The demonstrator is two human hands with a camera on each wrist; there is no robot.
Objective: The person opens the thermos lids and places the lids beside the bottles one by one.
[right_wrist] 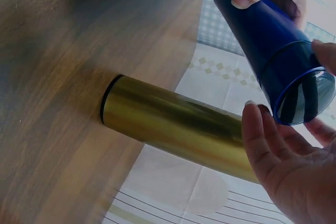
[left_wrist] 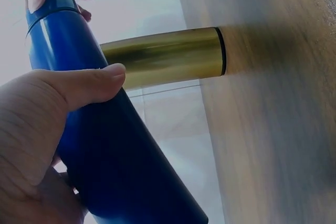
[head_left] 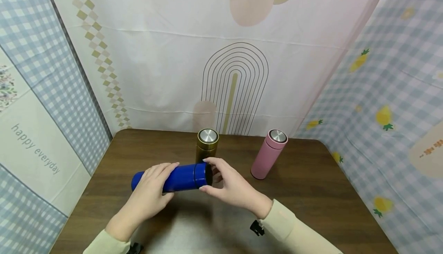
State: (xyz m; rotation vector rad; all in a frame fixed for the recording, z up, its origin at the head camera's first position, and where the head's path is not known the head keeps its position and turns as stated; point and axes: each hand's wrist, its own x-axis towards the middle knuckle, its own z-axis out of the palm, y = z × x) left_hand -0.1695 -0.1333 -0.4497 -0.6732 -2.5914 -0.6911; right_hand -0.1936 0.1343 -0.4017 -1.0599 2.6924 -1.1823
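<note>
A blue thermos bottle (head_left: 181,177) is held above the table, tilted nearly on its side with its lid to the right. My left hand (head_left: 150,188) grips its body from above; in the left wrist view the thumb lies across it. At the lid end, my right hand (head_left: 230,184) has its thumb and fingertips on opposite sides of the lid. The lid's round shiny end (right_wrist: 307,98) shows between these fingers in the right wrist view. Just behind the blue bottle stands a gold thermos bottle (right_wrist: 176,124), upright on the table and partly hidden in the head view.
A pink thermos bottle (head_left: 268,156) stands upright to the right of the gold one. The brown wooden table (head_left: 311,192) ends at a white patterned cloth (head_left: 166,77) behind. Blue checked cloths (head_left: 367,104) hang at both sides.
</note>
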